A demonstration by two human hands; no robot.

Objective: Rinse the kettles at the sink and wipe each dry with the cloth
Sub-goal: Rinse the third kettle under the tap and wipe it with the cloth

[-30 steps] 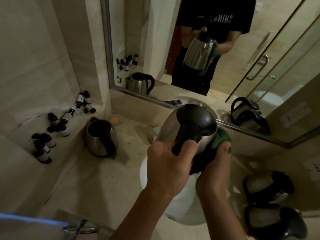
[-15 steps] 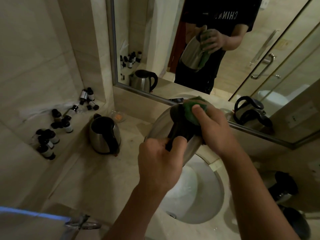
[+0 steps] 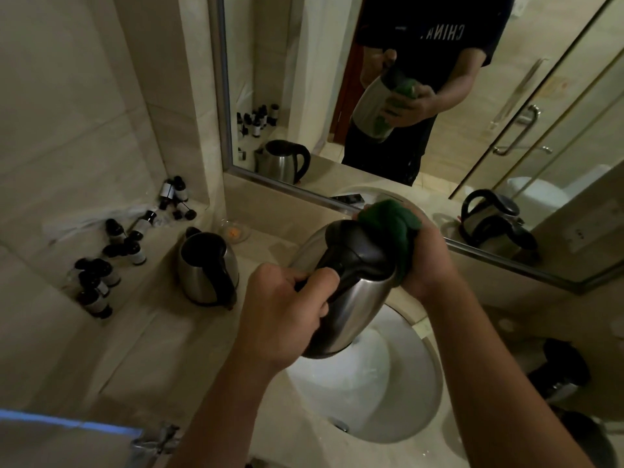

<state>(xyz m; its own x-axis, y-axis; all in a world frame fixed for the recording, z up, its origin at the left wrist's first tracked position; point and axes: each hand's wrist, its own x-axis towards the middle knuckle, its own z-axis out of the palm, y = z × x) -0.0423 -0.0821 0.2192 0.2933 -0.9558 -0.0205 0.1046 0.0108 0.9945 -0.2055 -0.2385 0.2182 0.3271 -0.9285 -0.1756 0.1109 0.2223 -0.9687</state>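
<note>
My left hand [image 3: 283,312] grips the black handle of a steel kettle [image 3: 351,305], which hangs tilted above the white sink [image 3: 398,400]. My right hand [image 3: 427,261] holds a green cloth [image 3: 391,224] and presses it against the kettle's far right side, near the black lid. A second steel kettle [image 3: 206,268] stands upright on the counter to the left. Two more kettles [image 3: 560,376] lie in shadow at the right edge, partly hidden behind my right arm.
Several small dark bottles [image 3: 111,265] stand along the left ledge. A small glass dish [image 3: 234,231] sits behind the left kettle. The mirror [image 3: 337,96] lines the back wall. A tap [image 3: 155,444] shows at the bottom left.
My right hand with the cloth has slid from the kettle's top down onto its right side. The kettle has tipped more upright, and the view shifted slightly.
</note>
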